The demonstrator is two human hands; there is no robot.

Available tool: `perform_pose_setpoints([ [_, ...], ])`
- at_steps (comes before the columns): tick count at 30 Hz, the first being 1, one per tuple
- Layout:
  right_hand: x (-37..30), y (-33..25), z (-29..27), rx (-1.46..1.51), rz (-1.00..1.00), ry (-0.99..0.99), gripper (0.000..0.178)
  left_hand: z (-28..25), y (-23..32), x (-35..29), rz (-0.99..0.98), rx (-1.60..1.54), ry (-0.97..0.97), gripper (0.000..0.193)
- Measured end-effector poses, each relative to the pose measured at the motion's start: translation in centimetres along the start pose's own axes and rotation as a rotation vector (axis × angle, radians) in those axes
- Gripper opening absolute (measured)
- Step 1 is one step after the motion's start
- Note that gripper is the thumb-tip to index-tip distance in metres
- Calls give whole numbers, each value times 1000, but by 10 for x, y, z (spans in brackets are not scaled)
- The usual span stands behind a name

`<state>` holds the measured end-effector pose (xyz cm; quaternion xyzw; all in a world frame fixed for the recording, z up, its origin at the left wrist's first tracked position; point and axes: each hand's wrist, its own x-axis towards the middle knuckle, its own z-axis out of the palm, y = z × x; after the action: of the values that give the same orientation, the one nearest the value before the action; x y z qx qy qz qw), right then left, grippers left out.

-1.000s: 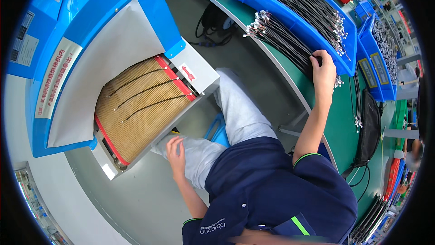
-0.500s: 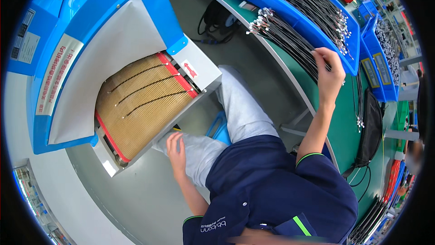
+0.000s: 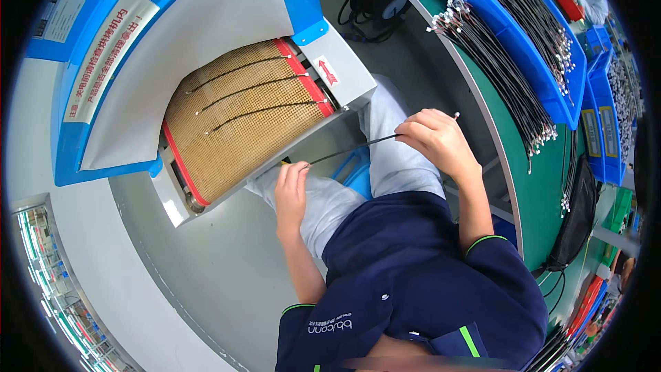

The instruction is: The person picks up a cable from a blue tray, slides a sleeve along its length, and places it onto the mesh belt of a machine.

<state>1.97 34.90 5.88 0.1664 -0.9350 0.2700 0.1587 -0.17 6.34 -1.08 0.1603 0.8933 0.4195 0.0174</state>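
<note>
A thin black cable [image 3: 352, 147] is stretched between my two hands above my lap. My left hand [image 3: 291, 193] pinches its left end with the fingertips. Further right, my right hand [image 3: 441, 141] is closed around the cable, and a small white end sticks out past the fingers. In front of my left hand is a tan mesh conveyor belt [image 3: 234, 134] with red edges. Three similar black cables [image 3: 251, 88] with small white ends lie side by side on the belt.
A blue machine hood [image 3: 297, 0] with a pale curtain [image 3: 200, 48] covers the belt's far part. On the green table [image 3: 475, 90] at right, a cable bundle [image 3: 499, 72] lies beside a blue bin [image 3: 573, 107] of cables. A black pouch [image 3: 575, 214] lies nearer.
My right hand has come from the cable bundle on the table to over my lap, bringing a cable. My left hand now pinches its other end. The view has shifted.
</note>
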Motion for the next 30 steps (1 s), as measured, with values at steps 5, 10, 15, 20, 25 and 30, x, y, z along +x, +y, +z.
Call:
perform_pose_setpoints([
  [5,-4,12,-8,-27,97,-212,12,-9,-21,-12,-103,-57,-12,14],
  [10,-7,17,-7,-36,120,-200,12,-15,-17,-12,-110,-16,-36,13],
  [15,3,-5,31,123,-140,-163,16,-6,5,-6,-39,-29,-105,12],
  [20,6,-27,63,253,-220,-143,18,8,23,-3,103,-226,-164,10],
  [25,6,-30,75,388,-246,-88,13,8,25,-4,125,-212,-139,12],
  [30,4,-31,72,599,34,-212,9,9,27,-2,192,-115,-97,15],
])
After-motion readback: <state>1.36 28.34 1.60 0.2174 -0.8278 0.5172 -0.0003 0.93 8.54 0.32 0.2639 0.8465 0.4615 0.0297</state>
